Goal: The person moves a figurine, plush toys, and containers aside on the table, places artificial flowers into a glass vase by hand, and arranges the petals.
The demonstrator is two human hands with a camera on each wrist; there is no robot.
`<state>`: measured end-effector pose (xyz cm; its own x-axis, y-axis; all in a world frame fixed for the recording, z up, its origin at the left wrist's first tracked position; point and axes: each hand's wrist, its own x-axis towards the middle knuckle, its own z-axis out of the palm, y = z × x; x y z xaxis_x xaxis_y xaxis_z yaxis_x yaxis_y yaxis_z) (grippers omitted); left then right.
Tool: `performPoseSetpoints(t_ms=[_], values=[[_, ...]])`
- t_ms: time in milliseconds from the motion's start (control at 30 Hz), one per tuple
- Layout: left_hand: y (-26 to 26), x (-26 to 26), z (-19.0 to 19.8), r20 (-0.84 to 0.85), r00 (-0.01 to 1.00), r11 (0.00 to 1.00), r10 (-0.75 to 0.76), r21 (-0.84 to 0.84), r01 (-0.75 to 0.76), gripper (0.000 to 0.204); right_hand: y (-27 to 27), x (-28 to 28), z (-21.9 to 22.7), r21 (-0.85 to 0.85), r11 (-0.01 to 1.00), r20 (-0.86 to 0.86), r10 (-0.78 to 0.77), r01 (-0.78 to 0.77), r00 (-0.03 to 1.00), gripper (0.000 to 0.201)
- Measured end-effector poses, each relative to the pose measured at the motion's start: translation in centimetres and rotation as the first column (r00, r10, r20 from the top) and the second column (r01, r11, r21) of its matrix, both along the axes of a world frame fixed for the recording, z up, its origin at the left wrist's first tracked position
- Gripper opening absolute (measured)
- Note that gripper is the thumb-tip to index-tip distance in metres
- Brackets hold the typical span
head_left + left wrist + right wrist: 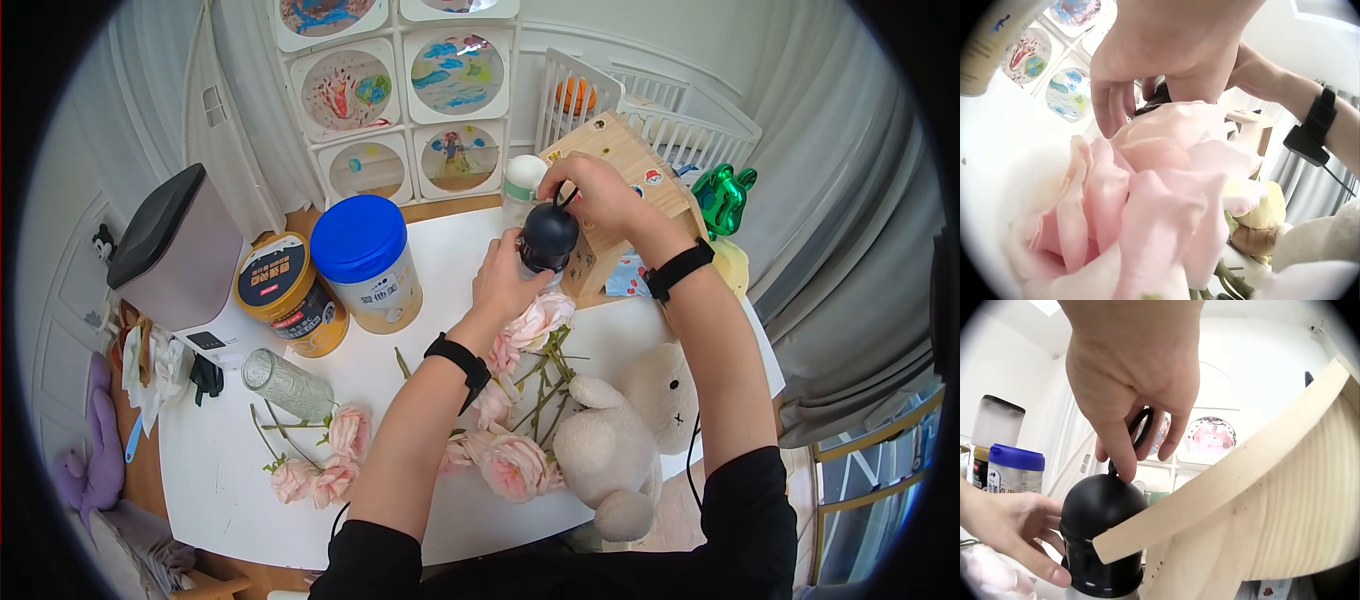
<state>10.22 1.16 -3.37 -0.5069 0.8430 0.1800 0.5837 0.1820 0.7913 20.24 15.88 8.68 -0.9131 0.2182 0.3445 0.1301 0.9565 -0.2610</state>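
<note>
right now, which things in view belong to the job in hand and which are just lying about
In use:
black-lidded bottle, in the left hand's grip
its black loop, in the right hand's fingers

Lying or standing about, it seems:
pink roses
glass vase
blue-lidded tub
yellow-and-black tub
plush toy
white-topped bottle

Black bottle lid point(549, 238), pale pink roses point(514, 466), solid blue can lid point(359, 238), cream plush toy point(610, 450) and pale, grain-streaked wooden box point(1272, 487) against a white tabletop point(240, 500).
</note>
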Motion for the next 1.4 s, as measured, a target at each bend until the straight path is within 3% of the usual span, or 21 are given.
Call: performPoseSetpoints(t_ms=[133, 233, 333, 400, 467, 533, 600, 667, 800, 867, 967, 1067, 1100, 1200, 1333, 1400], values=[[-0.1, 0.5, 0.4, 0.029, 0.999, 0.998, 0.041, -0.052, -0.039, 0.079, 0.1, 0.2, -0.1, -0.015, 0.999, 0.047, -0.030, 0.031, 0.998, 0.043], [-0.2, 0.0, -0.1, 0.028, 0.999, 0.999, 0.046, -0.025, -0.045, 0.083, -0.9, 1.6, 0.9, 0.150, 0.986, -0.001, 0.068, -0.067, 0.998, 0.052], [-1.1, -1.9, 0.3, -0.014, 1.000, 1.000, 0.002, 0.027, -0.002, 0.087, -3.3, 4.2, 4.3, 0.085, 0.984, -0.023, 0.160, -0.157, 0.987, 0.060], [-2.1, -3.4, 0.7, -0.045, 0.998, 0.987, -0.037, 0.154, 0.044, 0.083, -6.2, 7.4, 7.0, 0.064, 0.985, 0.055, 0.157, -0.161, 0.986, 0.062], [-5.0, -3.8, 3.9, -0.028, 0.994, 0.971, -0.109, 0.209, 0.112, 0.076, -8.5, 10.7, 8.3, 0.119, 0.961, 0.115, 0.236, -0.249, 0.965, 0.064], [-8.7, -4.0, 6.3, 0.031, 0.981, 0.945, -0.193, 0.276, 0.177, 0.066, -10.7, 14.2, 8.7, 0.010, 0.975, 0.205, 0.217, -0.224, 0.954, 0.062], [-12.7, -3.5, 8.9, 0.087, 0.961, 0.918, -0.264, 0.326, 0.223, 0.055, -11.9, 17.1, 7.9, -0.087, 0.981, 0.322, 0.190, -0.171, 0.928, 0.064], [-18.2, -2.9, 11.0, 0.131, 0.947, 0.908, -0.294, 0.347, 0.234, 0.044, -12.7, 19.5, 6.5, -0.199, 0.980, 0.455, 0.114, -0.025, 0.883, 0.072], [-28.7, -3.7, 11.4, 0.059, 0.998, 0.887, -0.014, 0.462, -0.015, 0.034, -12.5, 23.2, 1.9, -0.210, 0.977, 0.382, 0.035, 0.049, 0.923, 0.097], [-32.2, -5.2, 10.5, -0.085, 0.975, 0.866, 0.205, 0.480, -0.140, 0.038, -11.7, 24.4, -0.9, -0.268, 0.952, 0.382, -0.039, 0.151, 0.923, 0.109], [-33.6, -6.6, 9.8, -0.241, 0.908, 0.908, 0.343, 0.330, -0.256, 0.053, -10.6, 25.2, -3.0, -0.339, 0.926, 0.437, -0.002, 0.166, 0.900, 0.117], [-34.3, -8.8, 7.4, -0.420, 0.851, 0.949, 0.314, 0.151, -0.276, 0.076, -10.8, 25.1, -3.5, -0.411, 0.894, 0.409, 0.007, 0.177, 0.912, 0.118], [-34.1, -9.4, 6.8, -0.318, 0.886, 0.939, 0.338, 0.050, -0.340, 0.092, -10.9, 25.2, -3.6, -0.434, 0.880, 0.393, -0.005, 0.190, 0.920, 0.118], [-33.2, -10.1, 5.3, -0.011, 0.931, 0.931, 0.365, -0.005, -0.365, 0.096, -10.0, 25.7, -4.2, -0.514, 0.842, 0.372, 0.045, 0.165, 0.927, 0.120], [-33.0, -10.5, 4.4, -0.065, 0.935, 0.937, 0.349, 0.014, -0.349, 0.091, -10.2, 25.9, -5.1, -0.500, 0.860, 0.319, 0.068, 0.106, 0.945, 0.117], [-33.4, -10.7, 3.9, -0.195, 0.925, 0.942, 0.326, 0.146, -0.302, 0.087, -10.3, 25.8, -4.9, -0.440, 0.893, 0.314, 0.053, 0.096, 0.948, 0.112]])
